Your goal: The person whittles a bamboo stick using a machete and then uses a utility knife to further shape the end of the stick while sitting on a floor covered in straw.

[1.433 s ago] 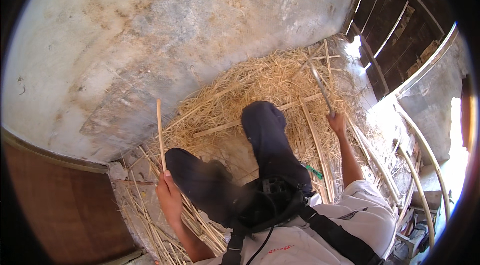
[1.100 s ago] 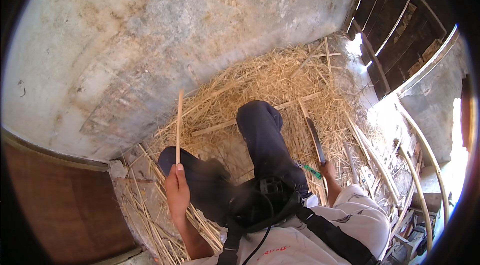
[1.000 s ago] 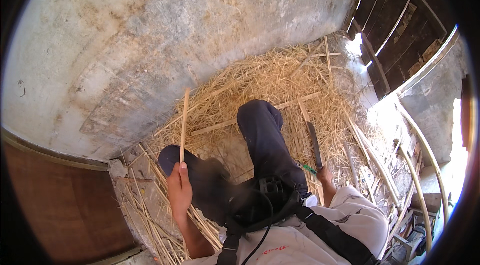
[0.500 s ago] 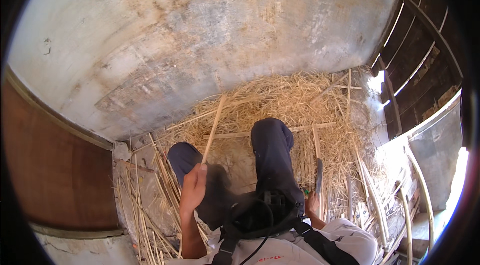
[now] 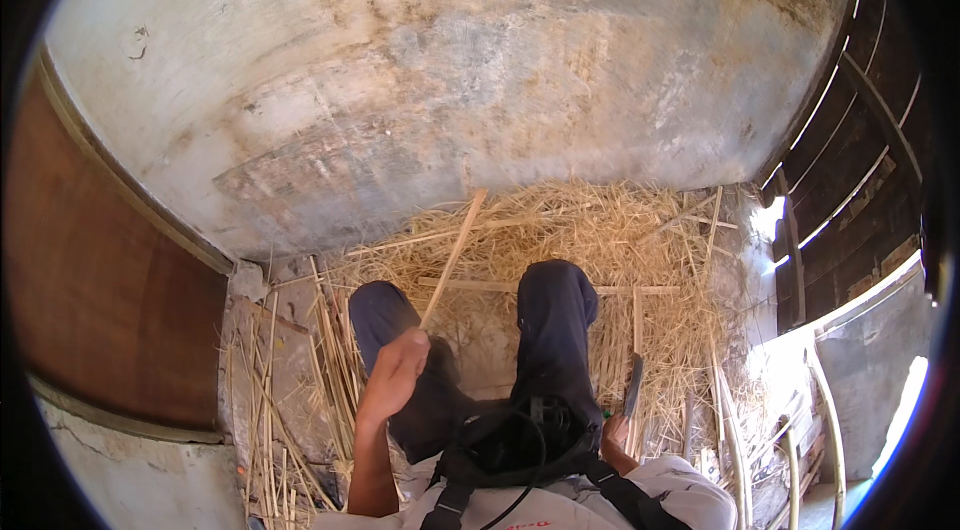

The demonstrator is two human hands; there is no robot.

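My left hand (image 5: 397,372) is closed round the lower end of a pale bamboo strip (image 5: 456,255), which slants up and to the right above my left knee. The strip's far end shows against the foot of the wall. Low beside my right thigh, my right hand (image 5: 614,432) is wrapped round the handle of a knife (image 5: 634,388). Its dark blade points away from me, and most of the handle is hidden by the fingers. The blade and the strip are well apart.
Straw-like shavings (image 5: 590,220) cover the floor up to the stained wall (image 5: 480,80). A thin crosspiece of wood (image 5: 640,290) lies across them. Bundled long strips (image 5: 335,360) lie at my left, by a brown panel (image 5: 120,280). Several poles (image 5: 826,410) stand at the right.
The view has tilted, so the scene sits lower in the picture. My left hand and the bamboo strip have swung slightly right; both hands keep their hold.
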